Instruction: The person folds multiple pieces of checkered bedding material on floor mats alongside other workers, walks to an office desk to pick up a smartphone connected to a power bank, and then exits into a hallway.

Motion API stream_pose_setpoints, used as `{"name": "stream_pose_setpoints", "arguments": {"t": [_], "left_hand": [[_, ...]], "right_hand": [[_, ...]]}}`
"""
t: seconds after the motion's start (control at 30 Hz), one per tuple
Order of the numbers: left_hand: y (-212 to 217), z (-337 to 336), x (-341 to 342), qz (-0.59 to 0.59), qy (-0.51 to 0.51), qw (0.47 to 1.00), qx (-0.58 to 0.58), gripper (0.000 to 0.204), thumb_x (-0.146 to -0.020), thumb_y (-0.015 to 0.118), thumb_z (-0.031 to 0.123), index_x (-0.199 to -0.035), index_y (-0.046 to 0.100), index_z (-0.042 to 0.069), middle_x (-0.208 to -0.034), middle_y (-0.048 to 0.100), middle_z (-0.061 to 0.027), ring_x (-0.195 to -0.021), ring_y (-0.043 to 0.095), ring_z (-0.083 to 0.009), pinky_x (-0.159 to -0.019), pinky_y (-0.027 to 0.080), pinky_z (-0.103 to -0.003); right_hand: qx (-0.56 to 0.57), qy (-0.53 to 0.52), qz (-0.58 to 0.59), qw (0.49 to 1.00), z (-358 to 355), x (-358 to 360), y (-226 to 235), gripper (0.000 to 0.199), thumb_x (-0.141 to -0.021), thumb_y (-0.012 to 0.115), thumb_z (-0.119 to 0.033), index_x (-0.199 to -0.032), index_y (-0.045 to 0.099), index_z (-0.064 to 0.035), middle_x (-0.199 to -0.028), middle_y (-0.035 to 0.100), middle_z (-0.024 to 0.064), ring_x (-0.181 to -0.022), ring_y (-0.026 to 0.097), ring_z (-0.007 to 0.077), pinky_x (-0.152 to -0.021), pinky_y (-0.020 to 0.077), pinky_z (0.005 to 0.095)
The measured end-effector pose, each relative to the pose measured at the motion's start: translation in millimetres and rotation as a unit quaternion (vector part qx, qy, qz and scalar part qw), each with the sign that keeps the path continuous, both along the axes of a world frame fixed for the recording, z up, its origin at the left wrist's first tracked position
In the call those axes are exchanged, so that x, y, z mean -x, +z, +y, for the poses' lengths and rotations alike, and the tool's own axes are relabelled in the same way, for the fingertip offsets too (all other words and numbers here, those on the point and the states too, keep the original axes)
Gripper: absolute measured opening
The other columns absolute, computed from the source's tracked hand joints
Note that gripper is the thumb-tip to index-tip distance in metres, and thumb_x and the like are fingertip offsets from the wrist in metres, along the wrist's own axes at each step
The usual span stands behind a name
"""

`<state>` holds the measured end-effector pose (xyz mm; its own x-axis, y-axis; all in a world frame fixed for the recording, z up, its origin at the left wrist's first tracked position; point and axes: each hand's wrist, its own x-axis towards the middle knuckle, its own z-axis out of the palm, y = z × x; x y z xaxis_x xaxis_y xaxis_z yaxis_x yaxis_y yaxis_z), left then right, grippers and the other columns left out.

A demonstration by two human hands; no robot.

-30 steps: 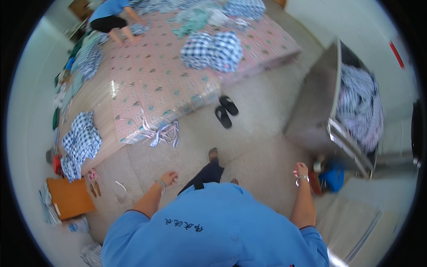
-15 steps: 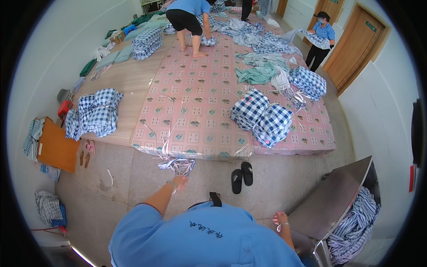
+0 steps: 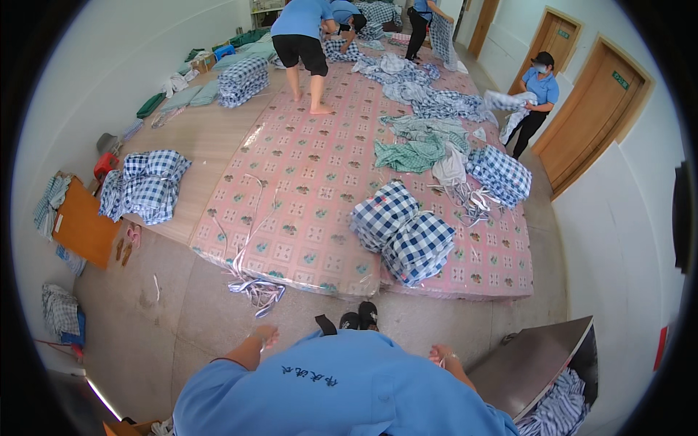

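Observation:
My left hand (image 3: 266, 336) hangs beside my blue shirt, its fingers loosely apart with nothing visible in them. Nearest to it, a bunch of pale cloth strips (image 3: 259, 292) dangles over the foot of the pink patterned platform (image 3: 316, 196). On my other side, my right hand (image 3: 440, 354) is held low, fingers loosely bent and no held thing visible. Ahead of me, two folded bundles of blue-and-white checked cloth (image 3: 401, 231) sit side by side at the platform's near edge. Black slippers (image 3: 359, 317) show just beyond my shirt; whether my feet are in them is hidden.
To the right stands a metal bin (image 3: 534, 370) with striped cloth (image 3: 558, 407). Another checked bundle (image 3: 154, 183) lies on the wooden boards (image 3: 200, 142) at left. Green cloth (image 3: 413, 154) is heaped farther off. Several people work beyond; one person (image 3: 536, 94) holds cloth by the doors.
My left hand has drawn back from the hanging strips toward my body. The platform and the checked bundles now appear nearer. The person by the doors has shifted the cloth they hold.

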<state>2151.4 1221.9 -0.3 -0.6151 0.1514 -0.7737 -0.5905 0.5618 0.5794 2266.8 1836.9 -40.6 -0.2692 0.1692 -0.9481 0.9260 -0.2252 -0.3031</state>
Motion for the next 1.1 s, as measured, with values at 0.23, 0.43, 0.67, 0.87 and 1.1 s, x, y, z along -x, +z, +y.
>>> {"name": "stream_pose_setpoints", "arguments": {"t": [0.23, 0.43, 0.67, 0.87, 1.1], "left_hand": [[-5, 56, -14, -0.091, 0.048, 0.994, 0.027, 0.024, -0.078, 0.043, 0.032, -0.087, 0.052, 0.011, -0.075, 0.053, 0.0002, -0.058, 0.048, -0.0116, -0.052, 0.041, -0.029], [45, 132, 62, -0.027, 0.126, 0.991, -0.037, 0.032, -0.077, 0.045, 0.034, -0.095, 0.051, 0.009, -0.085, 0.055, -0.0015, -0.065, 0.052, -0.0114, -0.051, 0.041, -0.025], [49, 140, 93, 0.055, 0.072, 0.995, -0.031, 0.034, -0.077, 0.045, 0.033, -0.1, 0.05, 0.009, -0.086, 0.055, -0.0024, -0.068, 0.055, -0.0129, -0.05, 0.042, -0.024], [-25, 79, 55, -0.128, 0.14, 0.981, -0.038, 0.027, -0.078, 0.045, 0.034, -0.093, 0.051, 0.013, -0.083, 0.054, -0.0009, -0.063, 0.053, -0.0134, -0.049, 0.041, -0.029], [-63, 21, 114, -0.212, 0.096, 0.972, -0.041, 0.023, -0.077, 0.046, 0.03, -0.088, 0.051, 0.01, -0.077, 0.053, -0.001, -0.06, 0.05, -0.0136, -0.052, 0.041, -0.03]], "right_hand": [[-0.102, 0.014, 0.178, 0.979, 91, 171, 54, 0.02, -0.075, 0.047, -0.027, -0.076, 0.052, -0.0074, -0.055, 0.049, 0.0022, -0.041, 0.045, 0.0144, -0.037, 0.0348, 0.0278], [-0.161, 0.137, 0.191, 0.958, 63, 208, 63, 0.023, -0.077, 0.046, -0.026, -0.086, 0.053, -0.005, -0.076, 0.058, 0.0087, -0.058, 0.055, 0.0195, -0.046, 0.0407, 0.0296], [-0.075, 0.28, 0.023, 0.957, 60, 153, 27, 0.022, -0.076, 0.047, -0.025, -0.085, 0.053, -0.006, -0.075, 0.056, 0.0077, -0.058, 0.055, 0.0179, -0.047, 0.0404, 0.0302], [-0.111, 0.108, -0.013, 0.988, 93, 155, 33, 0.021, -0.078, 0.045, -0.023, -0.086, 0.053, -0.0066, -0.075, 0.057, 0.0074, -0.059, 0.055, 0.0163, -0.05, 0.0409, 0.0293], [-0.147, 0.124, 0.018, 0.981, 43, 215, 71, 0.023, -0.077, 0.046, -0.025, -0.089, 0.054, -0.0061, -0.078, 0.058, 0.0058, -0.061, 0.054, 0.0149, -0.055, 0.0425, 0.0277]]}}
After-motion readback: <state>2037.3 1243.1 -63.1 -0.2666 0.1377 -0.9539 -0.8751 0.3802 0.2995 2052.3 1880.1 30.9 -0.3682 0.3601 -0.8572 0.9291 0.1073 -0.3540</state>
